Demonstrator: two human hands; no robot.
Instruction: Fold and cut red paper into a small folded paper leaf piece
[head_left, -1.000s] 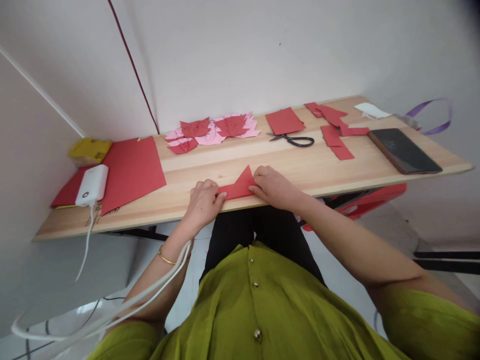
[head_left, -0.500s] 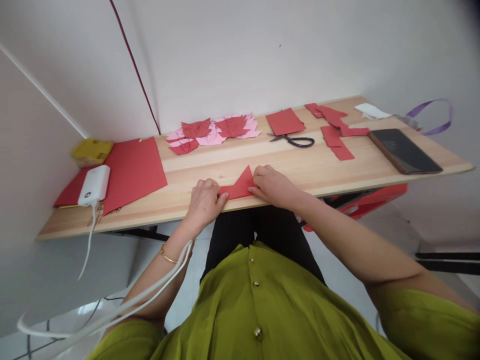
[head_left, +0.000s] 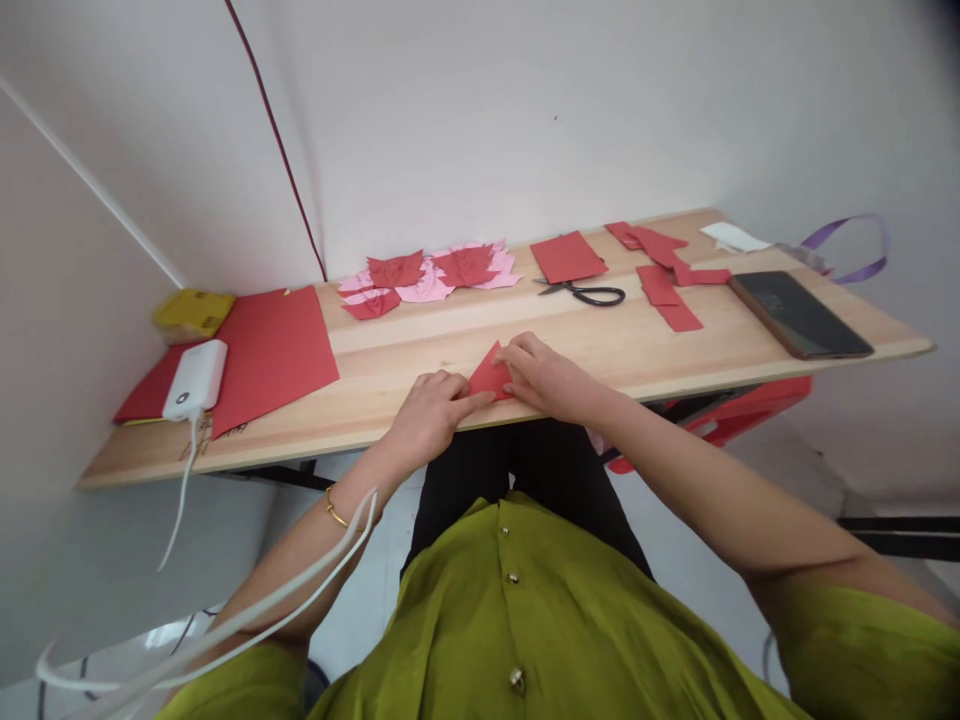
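Observation:
A small piece of folded red paper (head_left: 489, 378) lies at the front edge of the table, its pointed corner facing away from me. My left hand (head_left: 429, 415) is closed on the paper's left side, the thumb reaching along its near edge. From the right, my right hand (head_left: 546, 382) grips the other side with fingers and thumb. The fingers cover parts of the paper, so its full outline is hidden. Beyond the hands lie black-handled scissors (head_left: 598, 296), partly under a red paper square (head_left: 568, 257).
Cut red and pink paper shapes (head_left: 426, 285) lie along the wall. Red strips (head_left: 670, 300) and a phone (head_left: 801, 314) are on the right. On the left are large red sheets (head_left: 281, 360), a white power bank (head_left: 196, 380) with a cable, and a yellow packet (head_left: 193, 314).
My left hand has moved right, closer to my right hand. The flat strip on the paper's left no longer shows; a triangular shape is visible between the hands.

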